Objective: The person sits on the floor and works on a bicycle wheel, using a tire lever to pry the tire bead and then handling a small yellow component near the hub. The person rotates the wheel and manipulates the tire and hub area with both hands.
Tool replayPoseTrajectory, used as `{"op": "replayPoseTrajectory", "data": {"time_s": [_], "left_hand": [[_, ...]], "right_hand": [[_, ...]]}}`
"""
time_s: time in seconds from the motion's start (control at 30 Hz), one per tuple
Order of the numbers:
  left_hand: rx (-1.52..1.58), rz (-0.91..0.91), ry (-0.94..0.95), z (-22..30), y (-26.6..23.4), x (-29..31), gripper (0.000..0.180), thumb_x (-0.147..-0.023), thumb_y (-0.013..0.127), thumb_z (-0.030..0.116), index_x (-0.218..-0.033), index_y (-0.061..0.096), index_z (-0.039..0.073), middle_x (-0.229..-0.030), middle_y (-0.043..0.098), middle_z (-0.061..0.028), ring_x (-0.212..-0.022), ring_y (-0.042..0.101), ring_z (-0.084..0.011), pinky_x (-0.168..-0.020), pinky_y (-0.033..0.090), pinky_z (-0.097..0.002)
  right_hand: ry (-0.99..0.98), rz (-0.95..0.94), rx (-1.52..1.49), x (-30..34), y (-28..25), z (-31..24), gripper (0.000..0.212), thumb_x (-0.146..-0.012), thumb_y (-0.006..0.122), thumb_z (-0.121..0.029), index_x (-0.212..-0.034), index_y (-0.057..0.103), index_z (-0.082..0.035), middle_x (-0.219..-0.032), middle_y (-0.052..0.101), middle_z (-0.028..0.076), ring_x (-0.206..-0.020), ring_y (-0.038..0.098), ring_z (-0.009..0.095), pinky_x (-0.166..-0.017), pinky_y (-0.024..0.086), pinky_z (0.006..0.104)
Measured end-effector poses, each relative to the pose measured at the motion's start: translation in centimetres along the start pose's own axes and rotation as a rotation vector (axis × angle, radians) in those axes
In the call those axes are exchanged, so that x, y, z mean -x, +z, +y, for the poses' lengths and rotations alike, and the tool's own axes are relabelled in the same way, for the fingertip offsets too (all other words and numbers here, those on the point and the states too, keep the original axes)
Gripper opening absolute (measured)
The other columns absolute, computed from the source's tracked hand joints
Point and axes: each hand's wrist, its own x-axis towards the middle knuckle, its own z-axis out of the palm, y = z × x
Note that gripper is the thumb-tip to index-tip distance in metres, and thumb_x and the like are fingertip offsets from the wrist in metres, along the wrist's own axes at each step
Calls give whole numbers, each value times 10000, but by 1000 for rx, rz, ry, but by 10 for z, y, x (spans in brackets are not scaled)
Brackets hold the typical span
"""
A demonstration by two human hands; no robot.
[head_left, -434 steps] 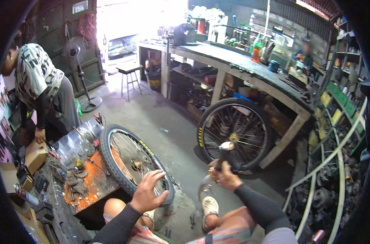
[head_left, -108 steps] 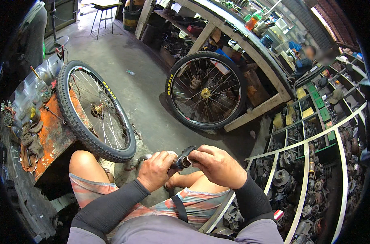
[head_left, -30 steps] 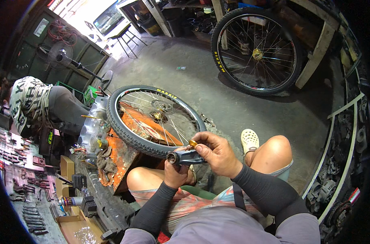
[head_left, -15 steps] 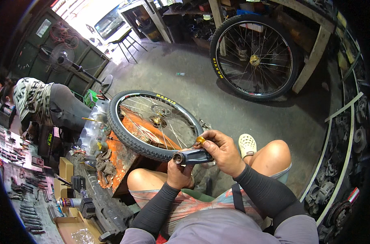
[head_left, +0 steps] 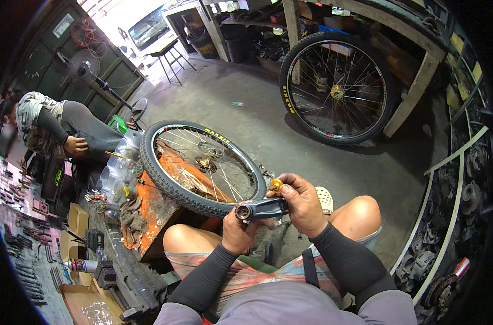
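Note:
In front of my knees, my left hand [head_left: 237, 234] is closed round a dark, glossy bicycle crank arm [head_left: 268, 208]. Its hollow round end points toward the lower left, by my left thumb. My right hand [head_left: 302, 206] pinches a small gold-coloured round metal part [head_left: 276, 187] between thumb and fingers, just above the crank arm's other end. The right thumb is close to the crank arm; I cannot tell whether it touches. Just beyond both hands, a bicycle wheel [head_left: 165, 176] lies tilted on an orange, paint-worn stand [head_left: 154, 230].
Another wheel [head_left: 384, 122] leans against a wooden bench [head_left: 414, 92]. On the left are a tool-covered bench [head_left: 27, 238], an opened cardboard box [head_left: 75, 295] and clear plastic bottles [head_left: 116, 179]. A person [head_left: 62, 124] bends over there. Metal parts fill a rack [head_left: 420, 254] at right.
The gold part has turned in my right fingers and shows more of its side. Both hands and the crank arm sit slightly further right. The other person's arm has swung back.

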Motion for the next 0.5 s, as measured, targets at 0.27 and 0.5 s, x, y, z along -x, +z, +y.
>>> {"op": "replayPoseTrajectory", "data": {"time_s": [0.27,0.5], "left_hand": [[57,30,22,-23,4,10,354,-970,803,35,-1280,678,-83,-1132,789,-173,-1023,782,-253,-889,616,-373],[191,91,-16,-21,10,2,331,-1005,800,149,-1252,709,-52,-1136,790,-179,-1030,784,-274,-883,608,-386]], "right_hand": [[41,-21,-4,1,7,-3,273,-1122,615,-146,-1329,609,31,-1198,736,146,-1130,748,216,-1036,607,362],[-82,73,108,-6,-2,-4,259,-1122,621,-149,-1314,627,24,-1173,742,121,-1093,748,202,-1024,600,370]]}}
